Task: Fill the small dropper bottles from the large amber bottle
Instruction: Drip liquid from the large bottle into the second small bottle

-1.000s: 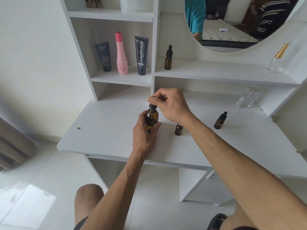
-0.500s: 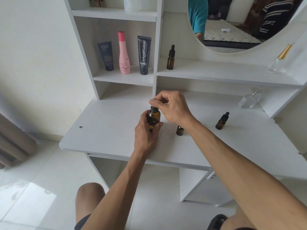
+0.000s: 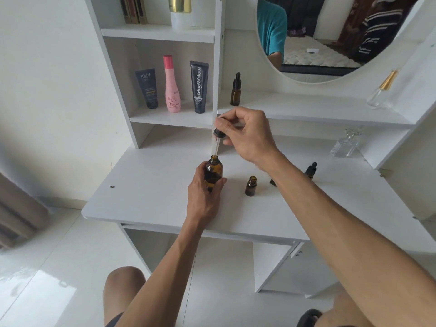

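My left hand (image 3: 204, 197) grips the large amber bottle (image 3: 213, 170), which stands upright on the white desk (image 3: 151, 199). My right hand (image 3: 247, 135) pinches the black cap of its dropper (image 3: 217, 141) and holds it above the bottle, the glass tube's tip just at the open neck. A small uncapped amber bottle (image 3: 250, 185) stands right of the large one. Another small bottle with a black dropper cap (image 3: 311, 170) shows behind my right forearm, partly hidden. A third capped dropper bottle (image 3: 236, 90) stands on the shelf under the mirror.
Cosmetic tubes (image 3: 199, 87) and a pink bottle (image 3: 172, 84) fill the left shelf cubby. A clear glass perfume bottle (image 3: 345, 144) sits at the desk's back right, another (image 3: 382, 90) on the shelf. The round mirror (image 3: 330, 36) hangs above. A small dark object (image 3: 273, 182) lies beside my forearm.
My right hand has lifted the dropper up out of the large amber bottle; before, the cap sat on the neck. The left hand still holds the bottle in place.
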Demonstrator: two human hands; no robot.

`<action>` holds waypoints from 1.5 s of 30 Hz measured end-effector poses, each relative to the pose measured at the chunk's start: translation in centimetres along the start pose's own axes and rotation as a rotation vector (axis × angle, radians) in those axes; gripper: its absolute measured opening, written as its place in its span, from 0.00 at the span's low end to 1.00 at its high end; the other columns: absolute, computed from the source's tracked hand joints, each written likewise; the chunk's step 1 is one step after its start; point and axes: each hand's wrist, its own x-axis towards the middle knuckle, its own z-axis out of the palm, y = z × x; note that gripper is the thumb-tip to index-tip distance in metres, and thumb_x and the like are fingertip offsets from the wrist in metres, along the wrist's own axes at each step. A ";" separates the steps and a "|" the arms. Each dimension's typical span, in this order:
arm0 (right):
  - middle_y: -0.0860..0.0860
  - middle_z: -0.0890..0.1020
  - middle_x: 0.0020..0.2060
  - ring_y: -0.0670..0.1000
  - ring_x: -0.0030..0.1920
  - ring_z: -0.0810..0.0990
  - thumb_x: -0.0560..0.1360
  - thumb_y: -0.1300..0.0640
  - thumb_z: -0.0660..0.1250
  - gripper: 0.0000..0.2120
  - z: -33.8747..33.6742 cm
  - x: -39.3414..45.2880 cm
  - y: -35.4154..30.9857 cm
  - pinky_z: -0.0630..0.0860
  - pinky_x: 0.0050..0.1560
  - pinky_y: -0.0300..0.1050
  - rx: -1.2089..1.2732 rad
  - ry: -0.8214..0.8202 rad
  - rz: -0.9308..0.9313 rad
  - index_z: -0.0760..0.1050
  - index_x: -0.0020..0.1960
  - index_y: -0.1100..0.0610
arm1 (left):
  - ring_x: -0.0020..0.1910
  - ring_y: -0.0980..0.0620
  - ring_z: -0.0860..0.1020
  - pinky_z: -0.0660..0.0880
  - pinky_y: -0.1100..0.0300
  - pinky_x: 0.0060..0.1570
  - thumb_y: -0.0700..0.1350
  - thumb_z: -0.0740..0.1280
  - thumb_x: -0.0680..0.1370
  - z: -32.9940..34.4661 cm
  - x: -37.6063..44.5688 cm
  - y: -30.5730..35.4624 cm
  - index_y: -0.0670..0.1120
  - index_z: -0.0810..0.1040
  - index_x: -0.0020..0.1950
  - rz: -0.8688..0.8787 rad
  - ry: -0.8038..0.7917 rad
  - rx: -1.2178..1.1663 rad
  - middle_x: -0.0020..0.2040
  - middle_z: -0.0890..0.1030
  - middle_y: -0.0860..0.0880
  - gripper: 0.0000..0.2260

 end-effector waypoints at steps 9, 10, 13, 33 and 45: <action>0.57 0.85 0.44 0.53 0.42 0.88 0.76 0.56 0.73 0.07 -2.3 0.6 -1.3 0.84 0.41 0.47 0.127 0.122 0.018 0.81 0.49 0.61 | 0.49 0.57 0.80 0.77 0.65 0.48 0.47 0.71 0.77 0.0 -0.1 -0.2 0.54 0.69 0.67 0.012 -0.002 -0.009 0.52 0.80 0.54 0.20; 0.57 0.85 0.44 0.53 0.41 0.88 0.77 0.56 0.72 0.07 -2.7 0.6 -1.2 0.84 0.40 0.47 0.132 0.128 0.018 0.81 0.49 0.61 | 0.49 0.55 0.80 0.77 0.64 0.48 0.47 0.71 0.77 0.0 -0.1 -0.2 0.54 0.69 0.67 0.013 -0.002 -0.009 0.52 0.80 0.53 0.20; 0.57 0.85 0.43 0.53 0.41 0.88 0.77 0.57 0.72 0.06 -3.8 0.3 -1.0 0.84 0.41 0.48 0.139 0.152 0.026 0.81 0.48 0.60 | 0.50 0.56 0.80 0.77 0.65 0.48 0.47 0.71 0.77 0.0 -0.1 -0.2 0.54 0.69 0.68 0.008 -0.002 0.000 0.53 0.80 0.53 0.21; 0.58 0.85 0.42 0.53 0.39 0.87 0.77 0.55 0.72 0.09 -7.9 -2.8 4.6 0.84 0.43 0.47 0.070 0.251 0.173 0.81 0.47 0.62 | 0.49 0.62 0.79 0.76 0.63 0.48 0.46 0.71 0.77 0.2 -0.1 -0.3 0.53 0.69 0.68 0.007 0.023 0.026 0.48 0.77 0.64 0.22; 0.56 0.85 0.42 0.51 0.39 0.87 0.76 0.54 0.73 0.07 -7.2 -2.9 5.4 0.81 0.39 0.41 0.045 0.219 0.187 0.81 0.45 0.57 | 0.48 0.59 0.79 0.75 0.64 0.49 0.48 0.71 0.77 0.2 -0.1 -0.2 0.53 0.69 0.68 -0.002 0.030 0.038 0.49 0.78 0.62 0.22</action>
